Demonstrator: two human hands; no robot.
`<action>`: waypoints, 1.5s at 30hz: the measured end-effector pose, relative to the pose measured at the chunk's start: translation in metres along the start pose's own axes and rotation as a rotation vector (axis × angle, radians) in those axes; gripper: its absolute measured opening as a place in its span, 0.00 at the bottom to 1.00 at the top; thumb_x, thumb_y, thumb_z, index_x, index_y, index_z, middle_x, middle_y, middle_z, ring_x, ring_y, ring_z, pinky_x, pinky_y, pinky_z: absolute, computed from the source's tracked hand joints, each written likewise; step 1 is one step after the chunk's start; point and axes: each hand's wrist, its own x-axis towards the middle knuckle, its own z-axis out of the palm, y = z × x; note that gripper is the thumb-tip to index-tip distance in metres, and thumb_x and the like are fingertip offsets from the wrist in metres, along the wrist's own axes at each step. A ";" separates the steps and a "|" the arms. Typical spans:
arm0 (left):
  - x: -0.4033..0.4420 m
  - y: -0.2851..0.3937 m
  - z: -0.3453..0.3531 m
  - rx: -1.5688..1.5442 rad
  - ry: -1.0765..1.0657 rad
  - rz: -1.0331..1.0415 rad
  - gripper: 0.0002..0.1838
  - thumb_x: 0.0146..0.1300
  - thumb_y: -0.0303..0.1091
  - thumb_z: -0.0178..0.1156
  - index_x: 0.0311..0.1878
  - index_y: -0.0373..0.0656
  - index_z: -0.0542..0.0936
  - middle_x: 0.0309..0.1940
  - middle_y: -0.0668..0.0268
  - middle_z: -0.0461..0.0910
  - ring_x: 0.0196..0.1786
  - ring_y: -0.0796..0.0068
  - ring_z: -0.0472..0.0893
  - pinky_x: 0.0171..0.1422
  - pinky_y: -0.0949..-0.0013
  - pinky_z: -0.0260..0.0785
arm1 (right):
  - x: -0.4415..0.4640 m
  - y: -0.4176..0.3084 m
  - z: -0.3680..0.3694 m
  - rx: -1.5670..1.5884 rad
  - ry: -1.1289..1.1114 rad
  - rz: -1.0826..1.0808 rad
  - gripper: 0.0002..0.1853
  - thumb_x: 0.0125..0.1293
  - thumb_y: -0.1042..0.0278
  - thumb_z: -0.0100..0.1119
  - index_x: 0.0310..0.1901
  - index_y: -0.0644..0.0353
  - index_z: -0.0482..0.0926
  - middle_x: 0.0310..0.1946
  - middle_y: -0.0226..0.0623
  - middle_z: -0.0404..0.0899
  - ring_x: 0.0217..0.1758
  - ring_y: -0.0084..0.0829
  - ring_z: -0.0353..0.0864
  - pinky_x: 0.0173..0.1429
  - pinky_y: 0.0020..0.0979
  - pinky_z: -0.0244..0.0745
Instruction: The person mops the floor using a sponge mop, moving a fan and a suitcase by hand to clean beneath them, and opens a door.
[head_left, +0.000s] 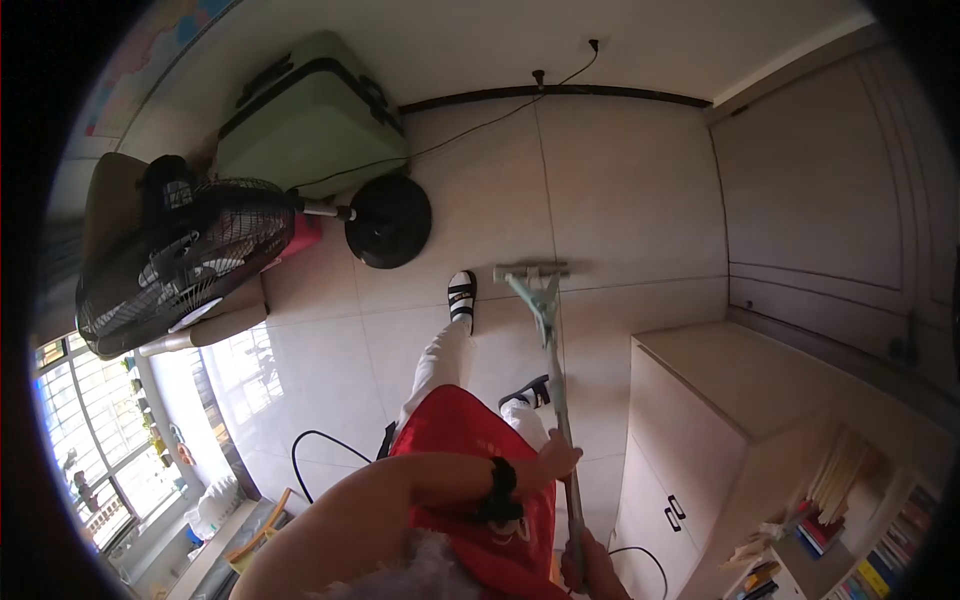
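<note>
A sponge mop with a pale green head [541, 290] stands on the tiled floor, its head lying flat just beyond my feet. Its long grey handle [559, 385] runs back toward my body. My left hand [557, 457], with a black band on the wrist, is closed around the handle. Lower down, near the bottom edge, my right hand [592, 567] also grips it, partly cut off by the frame. A red apron [470, 430] covers my front, and my sandalled foot [462, 297] is left of the mop head.
At the left, a black standing fan [190, 255] rises from its round base [388, 222], beside a green suitcase [315, 120]. A power cable [460, 136] crosses to the wall socket. A pale cabinet [690, 430] stands right, near a bookshelf [880, 560]; a wardrobe door [820, 170] lies beyond.
</note>
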 end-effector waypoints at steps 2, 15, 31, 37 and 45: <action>0.025 0.031 -0.052 -0.089 -0.063 0.022 0.32 0.52 0.42 0.58 0.51 0.32 0.53 0.34 0.45 0.74 0.32 0.50 0.78 0.35 0.52 0.71 | 0.034 -0.015 0.008 0.177 -0.075 0.102 0.26 0.65 0.37 0.34 0.28 0.54 0.69 0.13 0.29 0.65 0.12 0.23 0.64 0.15 0.25 0.58; 0.193 0.166 -0.259 -0.298 0.006 0.196 0.23 0.54 0.36 0.56 0.43 0.30 0.57 0.20 0.56 0.71 0.15 0.64 0.75 0.11 0.64 0.67 | 0.191 -0.222 0.080 0.291 -0.339 -0.041 0.27 0.61 0.33 0.41 0.28 0.54 0.63 0.12 0.25 0.61 0.12 0.19 0.59 0.19 0.25 0.60; 0.175 0.028 -0.217 0.276 -0.047 0.283 0.08 0.55 0.36 0.52 0.31 0.41 0.70 0.16 0.58 0.72 0.20 0.61 0.76 0.24 0.57 0.67 | 0.179 -0.115 0.100 0.226 -0.319 0.020 0.26 0.64 0.36 0.35 0.26 0.55 0.62 0.06 0.31 0.59 0.07 0.25 0.60 0.13 0.30 0.61; 0.221 0.040 -0.247 0.183 0.152 0.360 0.13 0.54 0.38 0.55 0.33 0.38 0.67 0.19 0.60 0.71 0.23 0.66 0.76 0.21 0.62 0.66 | 0.195 -0.170 0.120 0.160 -0.287 -0.083 0.27 0.66 0.38 0.34 0.23 0.55 0.61 0.07 0.29 0.58 0.08 0.23 0.59 0.14 0.30 0.61; 0.255 0.132 -0.354 -0.223 0.025 0.015 0.13 0.32 0.37 0.64 0.25 0.44 0.75 0.14 0.65 0.75 0.22 0.60 0.80 0.24 0.61 0.70 | 0.252 -0.259 0.163 0.247 -0.273 -0.075 0.28 0.63 0.37 0.39 0.22 0.55 0.61 0.07 0.27 0.55 0.09 0.22 0.56 0.16 0.26 0.58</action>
